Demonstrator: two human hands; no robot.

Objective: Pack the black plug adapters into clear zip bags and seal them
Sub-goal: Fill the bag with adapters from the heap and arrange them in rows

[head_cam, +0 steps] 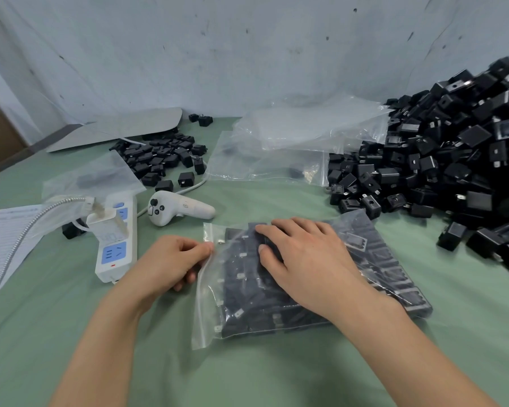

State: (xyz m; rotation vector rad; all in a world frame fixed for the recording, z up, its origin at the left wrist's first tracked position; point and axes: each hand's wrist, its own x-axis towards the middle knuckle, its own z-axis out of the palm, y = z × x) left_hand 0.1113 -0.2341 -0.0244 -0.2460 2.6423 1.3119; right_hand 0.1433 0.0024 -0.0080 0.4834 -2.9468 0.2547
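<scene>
A clear zip bag (394, 277) full of black plug adapters lies flat on the green table in front of me, its zip strip along the left side. My left hand (171, 259) pinches that zip strip near its upper end. My right hand (303, 259) lies flat on top of the filled bag with straight fingers pressing on the adapters inside. A big heap of loose black adapters (441, 160) rises at the right. A smaller heap of adapters (162, 157) lies at the back left.
Empty clear bags (291, 142) are stacked at the back centre, another clear bag (91, 177) lies at the left. A white power strip (116, 239) with a plugged charger, a white handheld controller (177, 211), lined paper (0, 239) and a grey board (118, 127) occupy the left side.
</scene>
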